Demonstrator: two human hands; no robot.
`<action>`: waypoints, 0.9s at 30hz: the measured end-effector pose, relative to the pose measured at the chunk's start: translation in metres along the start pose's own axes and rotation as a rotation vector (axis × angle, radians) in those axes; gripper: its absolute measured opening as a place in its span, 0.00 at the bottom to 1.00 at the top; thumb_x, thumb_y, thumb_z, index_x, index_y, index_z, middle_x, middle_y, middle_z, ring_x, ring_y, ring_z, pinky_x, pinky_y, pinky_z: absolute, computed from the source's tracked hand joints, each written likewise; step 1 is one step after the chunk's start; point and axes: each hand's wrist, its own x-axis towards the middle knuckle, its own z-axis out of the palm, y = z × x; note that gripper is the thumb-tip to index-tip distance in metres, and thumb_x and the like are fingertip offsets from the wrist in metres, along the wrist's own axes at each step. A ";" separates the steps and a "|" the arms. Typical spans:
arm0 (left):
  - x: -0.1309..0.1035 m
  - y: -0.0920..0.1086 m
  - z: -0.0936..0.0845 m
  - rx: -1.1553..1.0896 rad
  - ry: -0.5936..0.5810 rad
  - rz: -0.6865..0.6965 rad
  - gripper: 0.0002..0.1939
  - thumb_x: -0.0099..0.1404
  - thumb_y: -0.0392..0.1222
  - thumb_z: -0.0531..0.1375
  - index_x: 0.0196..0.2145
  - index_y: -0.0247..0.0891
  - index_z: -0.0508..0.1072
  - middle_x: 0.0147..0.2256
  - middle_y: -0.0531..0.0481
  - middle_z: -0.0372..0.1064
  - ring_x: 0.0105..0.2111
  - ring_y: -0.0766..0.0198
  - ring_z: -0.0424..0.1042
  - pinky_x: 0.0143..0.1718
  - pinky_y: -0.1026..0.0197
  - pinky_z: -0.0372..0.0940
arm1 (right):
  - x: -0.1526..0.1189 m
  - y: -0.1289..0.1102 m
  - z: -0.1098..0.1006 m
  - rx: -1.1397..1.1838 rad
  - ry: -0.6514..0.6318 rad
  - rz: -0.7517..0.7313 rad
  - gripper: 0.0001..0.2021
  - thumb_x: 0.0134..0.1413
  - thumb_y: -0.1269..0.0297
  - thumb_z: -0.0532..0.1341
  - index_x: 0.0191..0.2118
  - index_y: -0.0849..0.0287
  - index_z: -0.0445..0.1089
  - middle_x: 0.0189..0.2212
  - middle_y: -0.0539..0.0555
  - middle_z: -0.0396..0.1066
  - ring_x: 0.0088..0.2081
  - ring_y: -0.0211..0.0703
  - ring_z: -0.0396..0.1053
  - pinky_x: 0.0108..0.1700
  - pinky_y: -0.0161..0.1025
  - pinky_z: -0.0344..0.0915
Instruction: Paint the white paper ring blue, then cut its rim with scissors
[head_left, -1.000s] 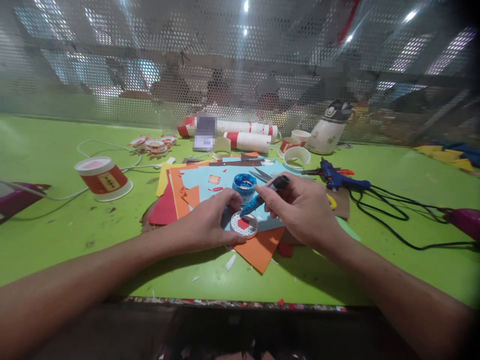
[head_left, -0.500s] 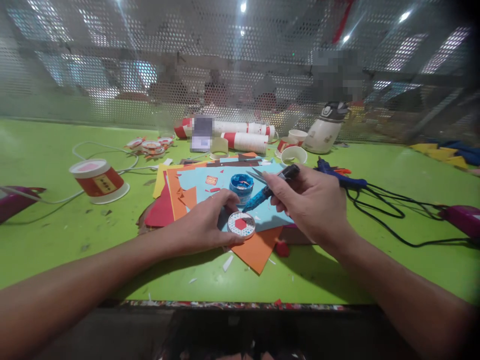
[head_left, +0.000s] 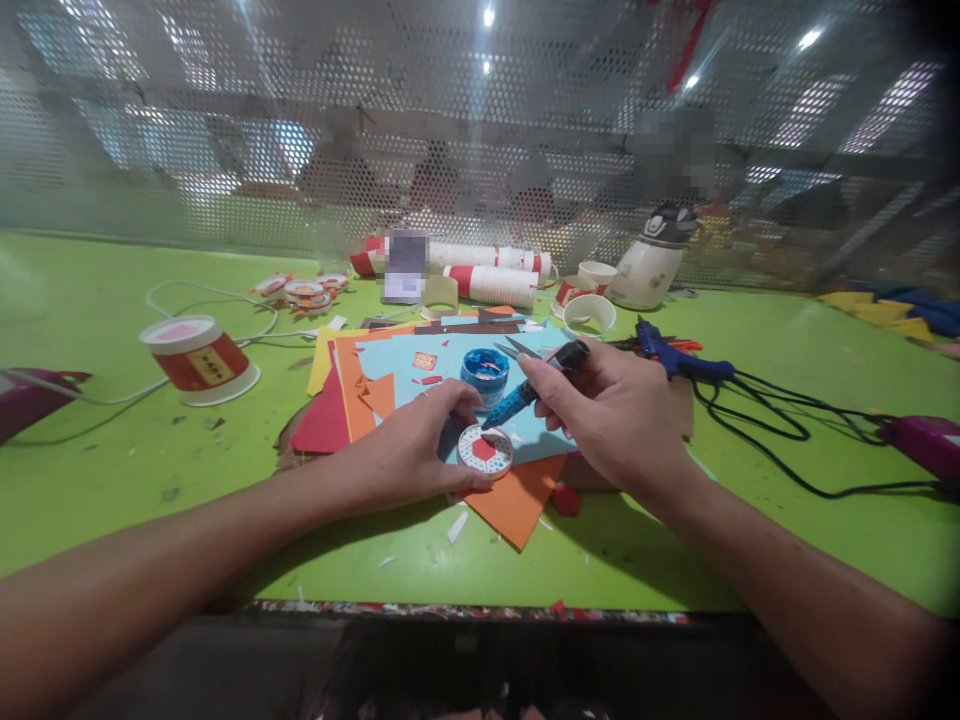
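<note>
Green desk (head_left: 360, 560) runs back to a perforated screen (head_left: 247, 140). Just on the near side of the blue tub (head_left: 484, 378) sits the disc (head_left: 484, 450), over the paper (head_left: 405, 385). Nearer than the tub and to its left, the left hand (head_left: 412, 440) curls round the disc, thumb at its near edge. To the tub's right, the right hand (head_left: 619, 400) grips a marker (head_left: 517, 398), its tip at the disc's far edge; contact is unclear. Blue dots speckle much of the ring about a red hexagon; the part by the tip looks plainer, so some dotting seems left.
</note>
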 end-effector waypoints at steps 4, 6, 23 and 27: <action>0.000 0.001 0.000 -0.010 -0.003 0.004 0.32 0.54 0.54 0.69 0.50 0.39 0.63 0.43 0.45 0.70 0.38 0.54 0.69 0.39 0.54 0.64 | 0.000 -0.005 -0.003 -0.004 0.005 -0.011 0.17 0.58 0.55 0.64 0.22 0.55 0.66 0.17 0.48 0.69 0.18 0.37 0.64 0.21 0.37 0.58; 0.000 0.004 -0.001 -0.013 -0.012 -0.001 0.34 0.52 0.55 0.70 0.50 0.39 0.63 0.44 0.45 0.69 0.39 0.54 0.68 0.40 0.53 0.65 | 0.000 -0.007 -0.005 -0.005 0.008 -0.020 0.17 0.58 0.56 0.65 0.21 0.54 0.65 0.16 0.48 0.68 0.17 0.37 0.63 0.21 0.37 0.58; -0.001 0.001 -0.006 -0.171 -0.073 0.048 0.28 0.58 0.53 0.67 0.51 0.40 0.64 0.51 0.41 0.70 0.50 0.48 0.70 0.50 0.48 0.65 | 0.006 0.000 -0.010 0.254 0.027 0.103 0.16 0.57 0.56 0.67 0.21 0.54 0.67 0.15 0.48 0.68 0.16 0.36 0.62 0.18 0.37 0.57; 0.000 0.002 -0.005 -0.181 -0.059 0.036 0.29 0.57 0.52 0.68 0.51 0.40 0.63 0.50 0.41 0.70 0.48 0.48 0.71 0.48 0.48 0.66 | 0.008 -0.001 -0.011 0.252 0.016 0.111 0.17 0.56 0.56 0.67 0.20 0.54 0.67 0.15 0.48 0.67 0.16 0.36 0.63 0.19 0.38 0.59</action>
